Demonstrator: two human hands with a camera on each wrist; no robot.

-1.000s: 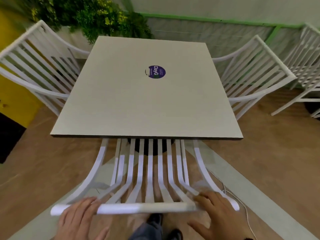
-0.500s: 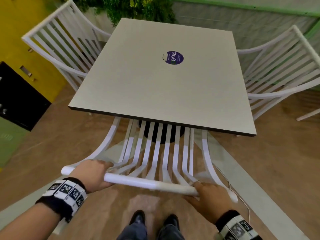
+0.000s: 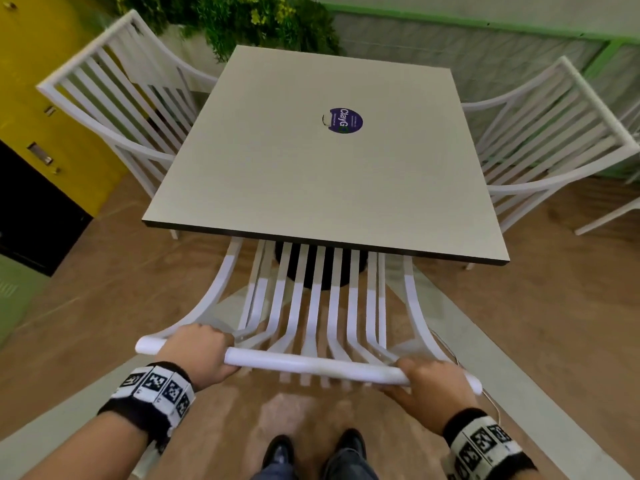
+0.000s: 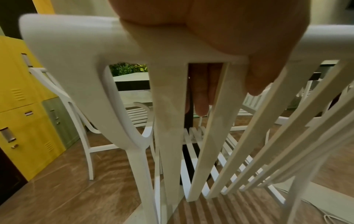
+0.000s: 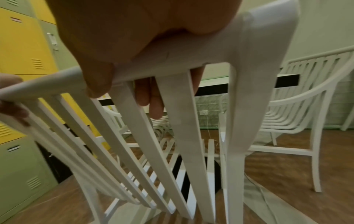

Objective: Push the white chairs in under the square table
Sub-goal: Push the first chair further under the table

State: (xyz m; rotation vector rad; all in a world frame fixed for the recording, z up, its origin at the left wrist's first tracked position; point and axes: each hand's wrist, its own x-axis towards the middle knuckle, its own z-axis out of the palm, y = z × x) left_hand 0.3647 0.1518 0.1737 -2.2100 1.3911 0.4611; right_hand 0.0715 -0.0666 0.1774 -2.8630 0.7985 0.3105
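Step in hand, as judged: seating the near chair [image 3: 311,306] under the table [image 3: 322,181]. Its slatted back runs up from below the near table edge to the top rail [image 3: 304,365], which sits close to the person; the seat is hidden under the tabletop, so how deep it is cannot be read directly. To do it well: push level and straight toward the far side, equal force through both hands so the chair does not yaw; the rail looks slightly skewed to the table edge, so a little more from the left may square it. Keep the legs on the floor and slide, do not tip. Watch the dark pedestal [image 3: 322,268] behind the slats, a likely stop for the seat, and the thin cable [image 3: 446,344] on the floor by the near-right leg, which could snag. Left hand [image 3: 199,351] grips the rail near its left end, fingers curled over the top and down the far side; the left wrist view shows fingertips [image 4: 201,104] behind the slats. Right hand [image 3: 433,386] grips the rail near its right end, thumb under, fingers wrapped likewise. Left chair [image 3: 114,109] and right chair [image 3: 554,133] stand close against their sides of the table.
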